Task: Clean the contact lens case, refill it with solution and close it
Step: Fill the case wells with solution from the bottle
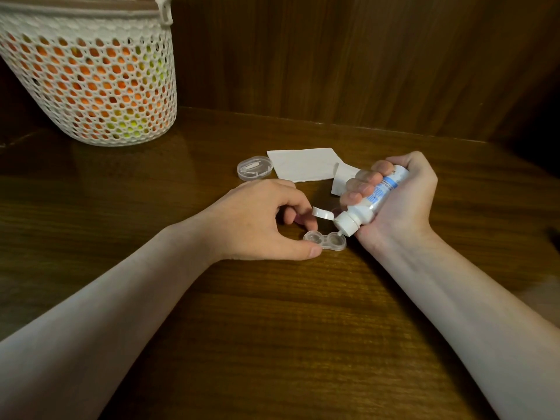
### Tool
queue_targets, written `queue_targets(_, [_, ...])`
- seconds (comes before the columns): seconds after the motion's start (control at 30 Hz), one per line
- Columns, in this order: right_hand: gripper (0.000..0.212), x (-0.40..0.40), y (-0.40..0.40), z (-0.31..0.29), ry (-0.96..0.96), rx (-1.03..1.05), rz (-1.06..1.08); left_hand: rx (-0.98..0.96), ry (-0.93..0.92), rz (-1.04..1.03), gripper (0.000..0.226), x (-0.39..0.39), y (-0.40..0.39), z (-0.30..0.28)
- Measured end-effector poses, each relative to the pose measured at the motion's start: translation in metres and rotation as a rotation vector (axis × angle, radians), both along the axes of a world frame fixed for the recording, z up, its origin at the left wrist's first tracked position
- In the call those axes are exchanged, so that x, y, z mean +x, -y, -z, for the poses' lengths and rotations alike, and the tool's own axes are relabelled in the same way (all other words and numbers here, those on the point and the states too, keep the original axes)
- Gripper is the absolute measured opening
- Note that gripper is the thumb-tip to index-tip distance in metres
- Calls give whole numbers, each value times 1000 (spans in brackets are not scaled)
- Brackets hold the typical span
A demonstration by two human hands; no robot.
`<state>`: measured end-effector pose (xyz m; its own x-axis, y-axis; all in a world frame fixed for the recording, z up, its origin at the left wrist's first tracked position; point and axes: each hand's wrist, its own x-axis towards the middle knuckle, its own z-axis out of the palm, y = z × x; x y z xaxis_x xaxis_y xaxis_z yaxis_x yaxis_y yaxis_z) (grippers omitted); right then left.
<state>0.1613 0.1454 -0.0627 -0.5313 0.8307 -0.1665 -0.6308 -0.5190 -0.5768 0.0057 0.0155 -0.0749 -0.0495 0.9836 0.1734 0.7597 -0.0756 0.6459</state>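
refill step: right hand [403,204] grip clenched round tilted white solution bottle [368,204], nozzle over right well of clear twin-well lens case [325,240] mid-table; left hand [260,219] pinches case; squeeze gently, hold case flat.

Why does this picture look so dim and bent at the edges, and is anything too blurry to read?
Head view: warm, low light, with the far right corner falling into darkness; the wide lens bows the wooden table edge and stretches both forearms; soft glare lies on the table near the basket; the label on the solution bottle, gripped by the right hand, is too blurred to read.
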Motion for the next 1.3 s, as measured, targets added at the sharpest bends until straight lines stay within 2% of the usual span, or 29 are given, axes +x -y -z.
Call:
queue_targets(0.1, [26, 0, 1, 0, -2, 10, -2, -2, 5, -2, 29, -1, -1, 1])
queue_targets(0.3, [33, 0, -1, 1, 10, 7, 6, -5, 17, 1, 30, -1, 0, 1])
queue_targets(0.5, [27, 0, -4, 2, 1, -38, -12, -27, 24, 12, 32, -1, 0, -1])
queue_targets(0.63, [19, 3, -1, -2, -69, -54, -11, -67, 44, 25, 28, -4, 2, -3])
queue_targets(0.77, [30, 4, 4, -13, -91, -27, 21, -91, 77, 6, 28, -2, 5, -3])
queue_targets(0.87, [26, -4, 8, -22, -76, -13, 3, -103, 121, -6, 29, -2, 7, -3])
queue_targets(1.0, [32, -15, 10, -21, -21, 44, -25, -113, 174, -4, 30, -4, 8, -3])
queue_targets(1.3, [34, -19, 13, -19, -10, 77, -43, -170, 147, 7, 26, -2, 4, -7])
